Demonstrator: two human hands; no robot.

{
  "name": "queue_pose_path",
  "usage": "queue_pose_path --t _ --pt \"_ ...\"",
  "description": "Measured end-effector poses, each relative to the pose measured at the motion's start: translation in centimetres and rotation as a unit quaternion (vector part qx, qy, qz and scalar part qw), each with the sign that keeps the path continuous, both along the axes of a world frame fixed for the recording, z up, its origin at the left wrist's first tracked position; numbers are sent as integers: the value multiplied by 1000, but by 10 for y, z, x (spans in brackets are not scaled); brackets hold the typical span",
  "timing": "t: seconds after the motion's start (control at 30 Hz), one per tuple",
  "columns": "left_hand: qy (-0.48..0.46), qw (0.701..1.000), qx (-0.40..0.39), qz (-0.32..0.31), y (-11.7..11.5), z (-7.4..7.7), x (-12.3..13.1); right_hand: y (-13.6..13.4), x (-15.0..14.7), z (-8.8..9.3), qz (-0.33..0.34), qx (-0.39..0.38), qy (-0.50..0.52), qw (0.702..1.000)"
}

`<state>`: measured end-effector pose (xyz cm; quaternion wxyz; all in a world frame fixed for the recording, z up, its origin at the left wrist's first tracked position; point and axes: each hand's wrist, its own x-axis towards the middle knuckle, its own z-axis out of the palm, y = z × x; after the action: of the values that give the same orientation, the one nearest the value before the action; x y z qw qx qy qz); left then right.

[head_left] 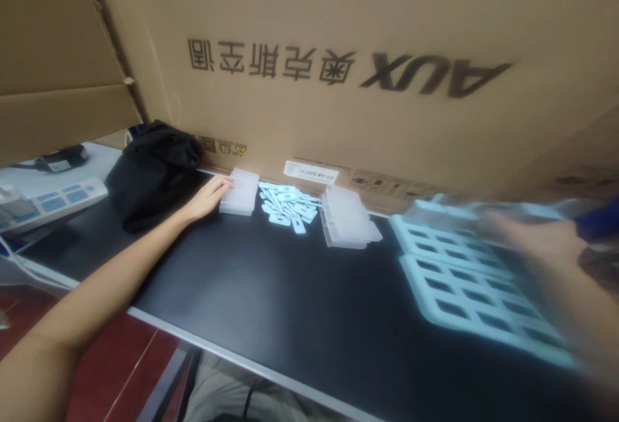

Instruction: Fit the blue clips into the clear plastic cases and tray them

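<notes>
My left hand (210,196) rests against the left side of a translucent plastic box (240,191), its fingers stretched out over the box's edge. Right of that box lies a loose heap of small light blue plastic pieces (287,204) with cut-out openings. Another translucent box group (347,217), apparently stacked, sits beyond the heap. My right hand (536,235), smeared by motion, is over light blue plastic trays (469,326) with rows of rectangular openings. A blurred, see-through shape shows near its fingers, but whether they hold it cannot be made out.
Behind the black table (271,299) stands a large cardboard box (300,112) with upside-down print. A black cloth bundle (149,173) lies at the left. Past it are a white-and-blue panel (62,199) and a dark device (65,159).
</notes>
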<state>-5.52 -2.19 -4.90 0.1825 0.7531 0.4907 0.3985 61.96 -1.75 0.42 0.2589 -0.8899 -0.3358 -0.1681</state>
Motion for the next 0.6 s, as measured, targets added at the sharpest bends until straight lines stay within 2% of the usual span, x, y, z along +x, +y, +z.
queue_pose_path --t 0.07,0.1,0.23,0.3,0.37,0.43,0.53,0.6 --pt "-3 1000 3 2 1 -1 0 -11 -26 18 -48 49 134 989" --pt "-4 1000 5 2 1 -2 0 -16 -40 27 -40 86 168 981" --pt "1 1000 6 1 1 -2 0 -20 -98 60 79 214 175 958" --pt "4 1000 7 1 0 -1 1 -16 -124 72 157 224 171 946" --pt "7 1000 8 -1 -1 0 1 -11 -150 79 254 162 141 943" --pt "8 1000 5 -2 -1 1 1 -8 -177 83 338 29 65 939" --pt "8 1000 1 0 -2 1 1 -7 -220 83 397 -168 -56 901" --pt "9 1000 3 -2 -2 1 2 -8 -246 83 415 -224 -98 876"
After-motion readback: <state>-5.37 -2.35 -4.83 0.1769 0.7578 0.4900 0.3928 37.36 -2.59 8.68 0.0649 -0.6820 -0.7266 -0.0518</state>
